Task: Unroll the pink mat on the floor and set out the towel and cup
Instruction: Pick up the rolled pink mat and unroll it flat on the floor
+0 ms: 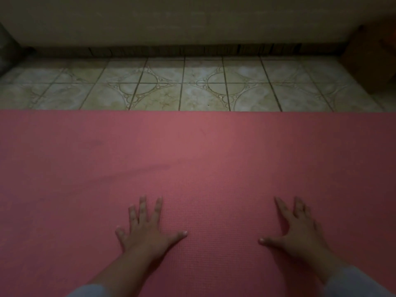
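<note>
The pink mat [192, 151] lies flat on the floor and fills the lower two thirds of the head view, running off both side edges. My left hand [145, 230] rests palm down on it with fingers spread, holding nothing. My right hand [300, 230] lies flat on the mat in the same way, about a hand's width to the right. A faint crease shows in the mat to the upper left of my left hand. No towel or cup is in view.
Patterned beige floor tiles [192, 86] stretch beyond the mat's far edge up to a pale wall [192, 20] with a dark base strip. A brown box-like object [372, 58] stands at the far right. A dark shape [6, 50] sits at the far left.
</note>
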Tool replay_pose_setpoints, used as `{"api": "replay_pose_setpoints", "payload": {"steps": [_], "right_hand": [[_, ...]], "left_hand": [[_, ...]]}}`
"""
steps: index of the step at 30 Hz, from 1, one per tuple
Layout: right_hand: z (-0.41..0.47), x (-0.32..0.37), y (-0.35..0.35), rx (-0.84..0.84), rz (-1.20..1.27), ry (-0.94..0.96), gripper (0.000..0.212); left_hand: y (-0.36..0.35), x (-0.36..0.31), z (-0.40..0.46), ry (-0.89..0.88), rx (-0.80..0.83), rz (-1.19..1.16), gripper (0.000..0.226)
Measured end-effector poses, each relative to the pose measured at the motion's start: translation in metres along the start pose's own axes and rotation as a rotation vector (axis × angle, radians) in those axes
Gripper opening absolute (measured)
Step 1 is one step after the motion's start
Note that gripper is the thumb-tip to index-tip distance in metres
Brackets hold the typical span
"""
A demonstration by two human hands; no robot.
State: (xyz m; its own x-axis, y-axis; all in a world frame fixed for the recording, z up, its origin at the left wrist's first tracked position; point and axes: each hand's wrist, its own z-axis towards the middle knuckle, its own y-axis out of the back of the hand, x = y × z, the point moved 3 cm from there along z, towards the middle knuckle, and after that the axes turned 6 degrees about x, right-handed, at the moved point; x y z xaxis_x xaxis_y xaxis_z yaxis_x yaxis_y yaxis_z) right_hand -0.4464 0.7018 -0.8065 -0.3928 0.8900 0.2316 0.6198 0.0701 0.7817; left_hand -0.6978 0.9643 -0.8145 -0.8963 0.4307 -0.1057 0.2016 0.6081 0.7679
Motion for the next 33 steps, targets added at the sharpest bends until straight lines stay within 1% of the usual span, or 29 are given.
{"api": "replay_pose_setpoints", "payload": {"steps": [8, 10, 12, 14, 16, 22, 25, 28, 30, 33], "right_hand": [[0.001, -0.001, 0.002, 0.012, -0.041, -0.003, 0.133], [0.0, 0.005, 0.002, -0.014, -0.049, -0.024, 0.135], [-0.002, 0.016, -0.003, -0.054, -0.061, -0.006, 0.137], [-0.002, 0.025, -0.012, -0.052, -0.094, 0.023, 0.132], [-0.001, 0.026, -0.018, -0.024, -0.113, 0.022, 0.13], [-0.002, 0.024, -0.013, 0.023, -0.106, 0.048, 0.127], [-0.005, 0.02, -0.009, 0.036, -0.1, 0.093, 0.118], [-0.014, 0.006, 0.0, 0.049, -0.09, 0.113, 0.103], [-0.028, -0.005, 0.006, 0.025, -0.064, 0.054, 0.093], [-0.075, -0.021, 0.014, 0.027, 0.026, -0.067, 0.07]], "left_hand": [[0.0, 0.0, 0.001, 0.027, 0.027, -0.002, 0.125], [0.001, -0.005, 0.003, 0.028, 0.007, -0.018, 0.126], [0.004, -0.015, 0.005, -0.014, -0.027, -0.005, 0.125], [0.005, -0.028, 0.005, -0.082, -0.04, 0.039, 0.12], [0.002, -0.039, 0.006, -0.116, -0.009, 0.06, 0.119], [0.004, -0.044, 0.004, -0.089, 0.097, 0.109, 0.124], [0.011, -0.048, 0.003, -0.082, 0.148, 0.147, 0.118], [0.017, -0.056, 0.002, -0.074, 0.162, 0.167, 0.111], [0.024, -0.066, -0.001, -0.097, 0.171, 0.202, 0.105], [0.042, -0.082, -0.018, -0.217, 0.278, 0.314, 0.079]]}}
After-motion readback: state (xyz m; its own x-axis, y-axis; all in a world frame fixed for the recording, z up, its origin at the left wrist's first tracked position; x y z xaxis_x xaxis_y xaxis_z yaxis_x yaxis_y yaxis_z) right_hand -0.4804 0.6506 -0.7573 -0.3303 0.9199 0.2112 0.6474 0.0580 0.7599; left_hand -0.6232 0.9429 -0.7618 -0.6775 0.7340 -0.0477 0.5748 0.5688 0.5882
